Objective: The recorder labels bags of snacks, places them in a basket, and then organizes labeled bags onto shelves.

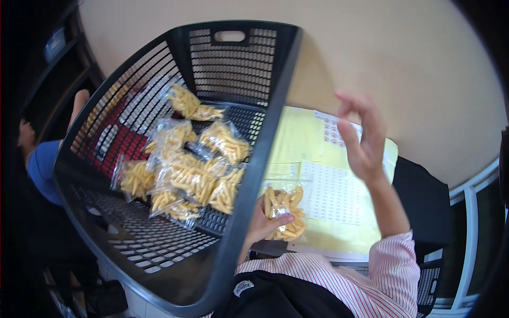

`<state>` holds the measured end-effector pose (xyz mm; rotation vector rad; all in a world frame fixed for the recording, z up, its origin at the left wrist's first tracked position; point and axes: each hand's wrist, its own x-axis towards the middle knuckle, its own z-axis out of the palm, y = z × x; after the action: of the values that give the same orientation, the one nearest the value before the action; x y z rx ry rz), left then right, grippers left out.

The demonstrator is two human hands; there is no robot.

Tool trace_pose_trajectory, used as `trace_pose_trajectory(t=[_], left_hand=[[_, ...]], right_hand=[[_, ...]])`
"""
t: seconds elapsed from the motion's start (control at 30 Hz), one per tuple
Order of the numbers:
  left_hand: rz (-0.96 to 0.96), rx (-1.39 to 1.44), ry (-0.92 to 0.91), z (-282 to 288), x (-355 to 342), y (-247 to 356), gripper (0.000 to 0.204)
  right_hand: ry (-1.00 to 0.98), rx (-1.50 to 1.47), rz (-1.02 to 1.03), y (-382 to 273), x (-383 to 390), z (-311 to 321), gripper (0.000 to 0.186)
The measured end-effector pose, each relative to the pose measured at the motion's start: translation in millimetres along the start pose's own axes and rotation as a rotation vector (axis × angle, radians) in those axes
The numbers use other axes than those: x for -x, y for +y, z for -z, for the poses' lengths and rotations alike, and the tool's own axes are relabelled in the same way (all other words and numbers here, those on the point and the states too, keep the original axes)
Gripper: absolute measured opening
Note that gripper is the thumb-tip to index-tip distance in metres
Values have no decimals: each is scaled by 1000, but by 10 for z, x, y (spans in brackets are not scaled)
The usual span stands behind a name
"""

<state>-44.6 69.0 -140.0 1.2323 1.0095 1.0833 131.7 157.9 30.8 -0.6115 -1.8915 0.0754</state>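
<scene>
Several clear bags of yellow pasta tubes (185, 172) lie heaped in a black slatted plastic basket (265, 122) that fills the left half of the view, tilted up toward the camera, with a handle slot at its 12 o'clock rim. One more bag of pasta (285, 212) sits outside the basket, just past its rim at about 4 o'clock from the heap, grasped from below by the left hand (261, 227), thumb pressed across the front of the bag. At 2 o'clock from that bag the right hand (363, 137) hangs in the air, fingers loosely spread and curled, holding nothing. Beneath both hands lies a yellow sheet (302, 138) with a white sheet of small stickers (331, 193) on it, resting on a dark table (424, 196). Both forearms wear red-and-white striped sleeves (395, 265). At 9 o'clock, behind the basket, a second person in a blue top (42, 169) is partly visible
</scene>
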Motion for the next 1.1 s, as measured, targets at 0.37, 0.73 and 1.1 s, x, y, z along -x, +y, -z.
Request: trace_pose_trajectory(t=[0.37, 0.73, 1.1], left_hand=[[-158, 97, -97, -1339, -349, 29, 61], [-418, -389, 571, -1321, 36, -74, 65], [-489, -808, 1373, -621, 979, 294, 42]], right_hand=[[-276, -329, -781, 107, 1969, 809, 52], [532, 224, -1081, 2750, 3019, 2900, 43], [373, -9, -1081, 3891, 3261, 2685, 42]])
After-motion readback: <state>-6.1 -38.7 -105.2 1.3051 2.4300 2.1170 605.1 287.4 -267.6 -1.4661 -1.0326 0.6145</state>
